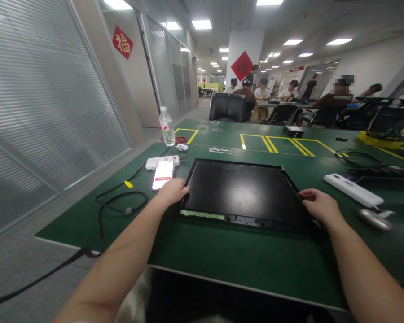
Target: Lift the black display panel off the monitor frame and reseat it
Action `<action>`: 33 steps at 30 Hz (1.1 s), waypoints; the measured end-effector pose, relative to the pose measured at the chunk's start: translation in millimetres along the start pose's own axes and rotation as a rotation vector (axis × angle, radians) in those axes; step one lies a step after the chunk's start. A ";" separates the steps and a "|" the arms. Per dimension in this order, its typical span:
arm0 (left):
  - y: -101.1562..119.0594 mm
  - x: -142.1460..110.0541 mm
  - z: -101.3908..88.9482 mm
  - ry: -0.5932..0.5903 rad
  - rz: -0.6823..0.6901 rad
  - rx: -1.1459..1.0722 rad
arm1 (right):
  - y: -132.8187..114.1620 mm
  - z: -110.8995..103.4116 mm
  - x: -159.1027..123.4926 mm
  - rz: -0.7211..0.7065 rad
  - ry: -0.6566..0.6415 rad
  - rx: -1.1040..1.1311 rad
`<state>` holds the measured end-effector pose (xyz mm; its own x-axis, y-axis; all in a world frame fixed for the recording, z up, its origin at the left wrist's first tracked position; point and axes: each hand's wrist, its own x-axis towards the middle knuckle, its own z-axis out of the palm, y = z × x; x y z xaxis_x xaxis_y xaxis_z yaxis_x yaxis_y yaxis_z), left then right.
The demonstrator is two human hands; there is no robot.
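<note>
A black display panel (245, 190) lies on the green table, screen side up, its thin frame exposed. Along its near edge, at the left, runs a narrow green circuit strip (202, 215). My left hand (174, 192) pinches the panel's left edge, fingers closed. At the opposite edge my right hand (319, 207) grips the frame between thumb and fingers; some fingertips are hidden. Just beyond my left hand, a phone (163, 174) with a lit screen leans against a white power strip (151, 163).
A water bottle (167, 128), red-handled scissors (181, 139) and a plastic cup (215, 126) stand or lie farther back. Black cable (103, 224) loops over the left table edge. To the right are a white bar-shaped device (353, 189) and a silver mouse-like object (375, 220). People sit beyond.
</note>
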<state>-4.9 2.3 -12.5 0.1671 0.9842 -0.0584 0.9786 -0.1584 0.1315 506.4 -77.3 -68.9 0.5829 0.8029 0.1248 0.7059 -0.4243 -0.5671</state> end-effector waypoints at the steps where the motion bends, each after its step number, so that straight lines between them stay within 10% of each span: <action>1: -0.7 -0.5 0.0 0.018 -0.007 -0.018 | -0.3 0.3 -0.3 -0.005 -0.003 0.004; 20: -6.3 -1.3 -0.3 0.207 -0.142 -0.691 | 3.1 4.3 2.0 -0.047 0.013 0.020; 33: 5.1 -0.2 -1.9 0.102 -0.374 -1.314 | -0.9 5.2 -2.0 -0.057 0.030 0.021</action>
<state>-0.2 1.4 -9.9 -0.1444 0.9618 -0.2327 0.1196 0.2504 0.9607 502.5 -76.3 -72.9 0.5540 0.8125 0.1816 0.7298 -0.3690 -0.5755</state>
